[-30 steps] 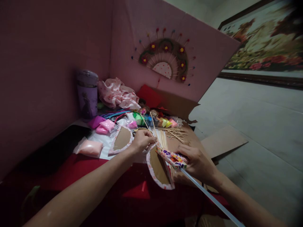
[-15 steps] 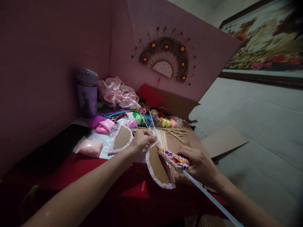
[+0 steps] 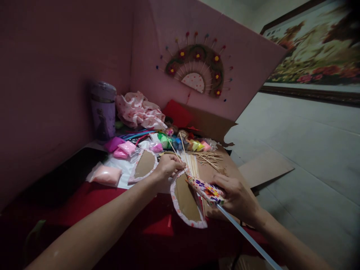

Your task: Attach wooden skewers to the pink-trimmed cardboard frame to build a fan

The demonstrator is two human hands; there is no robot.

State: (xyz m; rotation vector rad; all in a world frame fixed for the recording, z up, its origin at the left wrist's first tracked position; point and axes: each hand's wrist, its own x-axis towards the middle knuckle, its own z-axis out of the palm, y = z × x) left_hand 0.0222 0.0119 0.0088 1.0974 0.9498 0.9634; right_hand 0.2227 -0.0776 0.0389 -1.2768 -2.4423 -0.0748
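My left hand [image 3: 170,165] is closed in a pinch at the upper end of a cardboard half-circle [image 3: 187,198] edged with pink-patterned cloth. Two thin wooden sticks [image 3: 182,142] rise from beside its fingertips; the exact grip is partly hidden. In my right hand [image 3: 236,193] is a glue gun [image 3: 206,189] with a flower-patterned body, its nozzle close to the half-circle's upper edge. A long translucent glue stick [image 3: 247,237] sticks out of its back end. A second cardboard half-circle [image 3: 145,165] lies left of my left hand.
Loose wooden sticks [image 3: 209,159] lie on brown cardboard beyond the glue gun. Bags of coloured clay [image 3: 107,175], a purple tumbler [image 3: 104,112] and crumpled pink cloth [image 3: 140,110] occupy the left and back. A decorated fan shape [image 3: 197,56] is on the pink panel behind.
The held half-circle has tilted slightly, its lower part shifting left and down. One stick's tip has moved a little right. Both hands stay nearly in place.
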